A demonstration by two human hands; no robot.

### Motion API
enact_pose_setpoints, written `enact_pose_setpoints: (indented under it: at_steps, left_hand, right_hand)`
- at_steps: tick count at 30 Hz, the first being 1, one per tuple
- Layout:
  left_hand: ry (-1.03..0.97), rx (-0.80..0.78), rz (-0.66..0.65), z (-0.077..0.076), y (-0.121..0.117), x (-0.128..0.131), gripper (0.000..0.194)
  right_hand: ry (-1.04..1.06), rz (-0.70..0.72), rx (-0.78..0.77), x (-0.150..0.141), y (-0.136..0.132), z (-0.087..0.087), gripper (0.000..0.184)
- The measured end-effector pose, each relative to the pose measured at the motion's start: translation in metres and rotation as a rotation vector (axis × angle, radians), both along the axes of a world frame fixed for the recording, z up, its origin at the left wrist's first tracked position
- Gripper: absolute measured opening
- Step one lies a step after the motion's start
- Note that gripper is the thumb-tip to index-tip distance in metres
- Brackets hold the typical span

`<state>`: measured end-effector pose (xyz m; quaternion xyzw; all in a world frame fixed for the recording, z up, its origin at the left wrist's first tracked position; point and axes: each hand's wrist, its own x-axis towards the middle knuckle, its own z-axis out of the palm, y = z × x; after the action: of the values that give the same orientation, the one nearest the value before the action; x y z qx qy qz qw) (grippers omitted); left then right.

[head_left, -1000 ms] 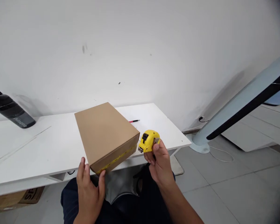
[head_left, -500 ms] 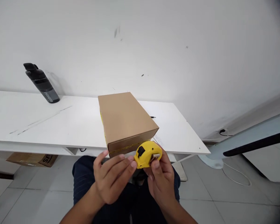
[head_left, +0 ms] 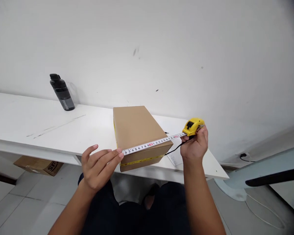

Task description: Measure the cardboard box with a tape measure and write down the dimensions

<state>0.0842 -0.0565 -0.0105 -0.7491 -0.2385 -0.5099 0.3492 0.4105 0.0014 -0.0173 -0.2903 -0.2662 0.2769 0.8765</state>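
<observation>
A brown cardboard box [head_left: 137, 125] lies at the front edge of the white table, with a yellow tape strip [head_left: 142, 160] along its near side. My right hand [head_left: 195, 143] is closed around a yellow tape measure [head_left: 194, 125] just right of the box. From it the white measuring blade [head_left: 154, 143] runs leftward along the box's near top edge. At the near left corner, my left hand [head_left: 101, 166] pinches the end of the blade between thumb and fingers. A black strap [head_left: 173, 150] hangs from the tape measure.
A black bottle [head_left: 63, 93] stands on the white table [head_left: 49, 122] at left, near the wall. Paper [head_left: 175, 159] and a dark pen tip [head_left: 166, 133] show right of the box. Another cardboard box [head_left: 38, 164] sits below the table. A pale slanted post [head_left: 267, 166] rises at right.
The blade has been drawn out of the tape measure. My right hand moved right and up with the case, while my left hand shifted left with the blade's end. The view also shifted.
</observation>
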Motion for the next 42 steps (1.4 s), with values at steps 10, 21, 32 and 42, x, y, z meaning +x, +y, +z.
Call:
enact_pose_setpoints:
  at_steps: [10,21,32,42]
  left_hand:
    - [-0.062,-0.346,-0.143,-0.014,0.012,-0.011,0.029]
    - [-0.198,-0.537,-0.33,-0.028,0.014,0.009,0.024]
    - [-0.174,-0.391,-0.171,-0.034,0.015,0.014,0.024]
    - [-0.146,-0.366,-0.178,-0.036,0.017,0.015,0.007]
  right_hand:
    - [-0.081,0.114,-0.085,-0.023,-0.009,-0.017,0.049]
    - [-0.162,0.066,-0.092,-0.031,-0.013,-0.02,0.04]
    - [-0.158,0.08,-0.102,-0.028,-0.013,-0.021,0.044]
    - [-0.151,0.084,-0.077,-0.027,-0.011,-0.022,0.044]
